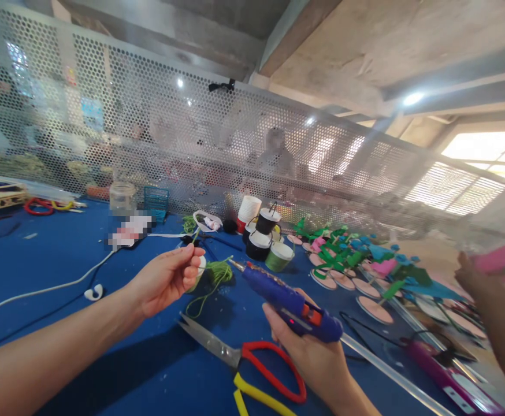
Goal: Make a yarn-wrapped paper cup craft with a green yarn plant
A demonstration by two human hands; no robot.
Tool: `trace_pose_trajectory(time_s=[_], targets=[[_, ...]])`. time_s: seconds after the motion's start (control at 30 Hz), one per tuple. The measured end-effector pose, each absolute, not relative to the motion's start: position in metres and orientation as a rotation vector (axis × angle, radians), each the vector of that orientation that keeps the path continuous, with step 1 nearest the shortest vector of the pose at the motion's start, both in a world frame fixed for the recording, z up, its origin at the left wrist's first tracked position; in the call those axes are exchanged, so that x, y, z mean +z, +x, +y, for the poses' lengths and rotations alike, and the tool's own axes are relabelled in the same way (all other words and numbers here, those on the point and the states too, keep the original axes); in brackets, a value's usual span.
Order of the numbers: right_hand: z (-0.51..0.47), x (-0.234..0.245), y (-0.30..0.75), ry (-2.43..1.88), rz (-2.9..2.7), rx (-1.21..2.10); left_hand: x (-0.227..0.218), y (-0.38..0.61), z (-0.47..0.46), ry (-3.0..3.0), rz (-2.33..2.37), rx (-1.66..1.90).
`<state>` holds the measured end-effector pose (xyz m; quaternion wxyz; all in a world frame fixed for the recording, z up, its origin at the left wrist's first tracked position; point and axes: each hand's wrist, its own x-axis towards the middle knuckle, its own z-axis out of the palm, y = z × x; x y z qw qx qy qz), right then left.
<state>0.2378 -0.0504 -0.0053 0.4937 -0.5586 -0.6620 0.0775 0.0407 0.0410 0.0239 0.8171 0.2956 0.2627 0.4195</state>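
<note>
My left hand (170,280) is closed in a pinch, with a thin strand of green yarn (196,236) rising at its fingertips. Behind those fingers is a partly hidden small white and green cup (201,266), beside a loose bundle of green yarn (218,274). My right hand (304,352) grips a blue hot glue gun (285,300), its nozzle pointing left towards the yarn. From the gun's back end sticks a long clear glue stick (391,372). Below the hands lie large scissors (235,355) with red and yellow handles, blades apart.
Small yarn-wrapped cups (261,242) are stacked behind the glue gun. Paper flowers on pink discs (367,289) crowd the right side. A purple power strip (447,370) lies at lower right, near another person's hand (471,280). A phone (133,228) with a white cable lies left.
</note>
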Motion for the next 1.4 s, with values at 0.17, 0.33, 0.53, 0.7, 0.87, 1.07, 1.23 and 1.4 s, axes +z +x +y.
trace_pose_trajectory(time_s=[0.17, 0.33, 0.53, 0.7, 0.87, 1.07, 1.23, 1.4], targets=[[-0.05, -0.003, 0.237, -1.334, -1.576, 0.154, 0.024, 0.04, 0.041, 0.623, 0.554, 0.887], [-0.052, 0.002, 0.235, -1.322, -1.599, 0.136, 0.023, 0.039, 0.042, 0.626, 0.538, 0.889], [-0.051, 0.002, 0.236, -1.345, -1.567, 0.143, 0.023, 0.04, 0.042, 0.602, 0.534, 0.879], [-0.052, 0.0, 0.236, -1.334, -1.574, 0.168, 0.024, 0.041, 0.041, 0.596, 0.555, 0.884], [-0.052, 0.001, 0.237, -1.344, -1.568, 0.154, 0.024, 0.041, 0.042, 0.602, 0.548, 0.874], [-0.049, -0.012, 0.24, -1.356, -1.538, 0.098, 0.024, 0.04, 0.042, 0.585, 0.553, 0.866], [-0.048, -0.021, 0.247, -1.369, -1.513, 0.069, 0.027, 0.041, 0.04, 0.586, 0.563, 0.883], [-0.05, -0.012, 0.243, -1.376, -1.552, 0.095, 0.029, 0.042, 0.039, 0.593, 0.593, 0.901]])
